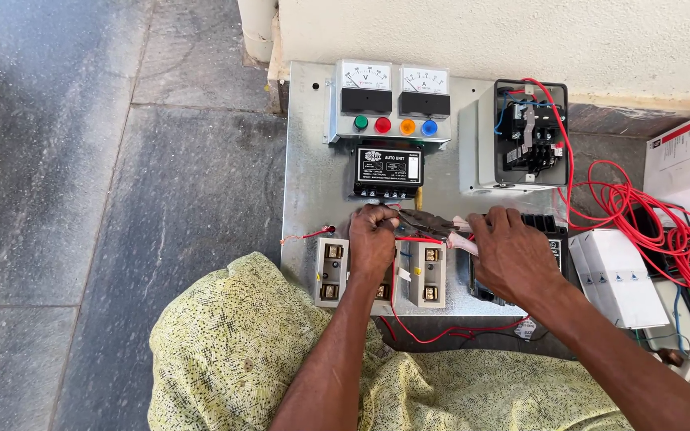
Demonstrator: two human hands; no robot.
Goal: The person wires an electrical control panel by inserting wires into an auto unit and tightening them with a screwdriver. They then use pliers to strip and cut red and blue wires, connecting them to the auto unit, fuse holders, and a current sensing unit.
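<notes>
Both hands meet over the middle of a metal panel that lies flat on the stone floor. The left hand has its grip closed around a thin red wire, whose free end comes out to the left of the fist; the fingers pinch it close to the place where the work is done, probably so that it stays steady. The right hand is closed on the pale handles of a pair of pliers, and the dark jaws point left toward the left hand, touching or almost touching the wire there. I cannot tell if the jaws already bite on the wire.

Under the left hand stand white fuse holders, side by side at the panel's near edge. Just above the hands sits a small black control unit. Higher up is a grey box with two meters and four coloured lamps. To the right of it, an open grey box shows a black contactor with red wiring.

A loose bundle of red cable lies on the floor to the right of the panel, beside white cardboard boxes. The person's knees, in pale yellow-green cloth, are close to the panel's near edge.
</notes>
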